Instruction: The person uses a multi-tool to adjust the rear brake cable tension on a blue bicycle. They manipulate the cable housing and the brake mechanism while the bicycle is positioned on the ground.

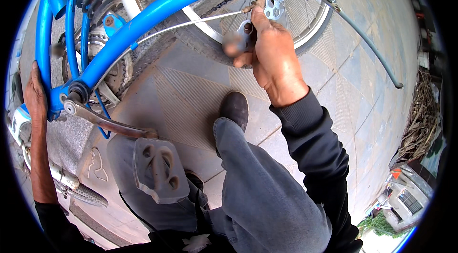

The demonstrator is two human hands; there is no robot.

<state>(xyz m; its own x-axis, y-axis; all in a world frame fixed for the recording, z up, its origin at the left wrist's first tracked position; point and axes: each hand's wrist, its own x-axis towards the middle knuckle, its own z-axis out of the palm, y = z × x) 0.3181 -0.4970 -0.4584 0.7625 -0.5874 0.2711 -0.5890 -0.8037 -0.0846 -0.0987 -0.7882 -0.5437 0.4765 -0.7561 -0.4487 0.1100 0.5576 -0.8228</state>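
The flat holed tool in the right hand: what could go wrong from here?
The flat holed tool might slip, since its seating is hard to see, and the right hand could then hit the spoked wheel close by. A rough tug could perhaps kink the thin cable, which runs up beside that hand. The pedal overlaps the leg in view, so shifting stance might knock it.
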